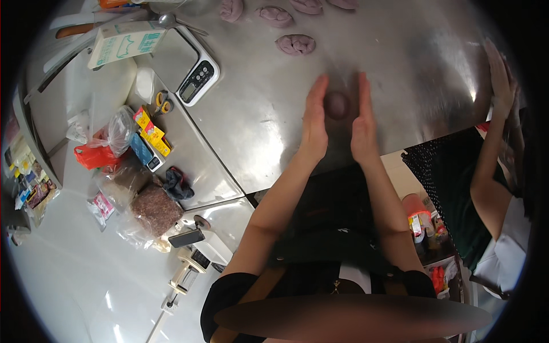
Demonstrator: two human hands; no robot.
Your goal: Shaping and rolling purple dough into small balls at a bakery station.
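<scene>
On the steel worktop, a small round purplish dough ball lies between my hands, slightly blurred. My left hand is open along its left side, fingers straight and very close to it; whether they touch is unclear. My right hand is open on the other side, fingers stretched out, with a narrow gap to the ball. Farther up the worktop lie several folded pale-purple dough pieces, the nearest just above my hands.
At left are a white scale, a carton, yellow scissors, a red bag, a bag of brown granules and phones. At right, a co-worker's hand rests at the worktop; shelved items sit below.
</scene>
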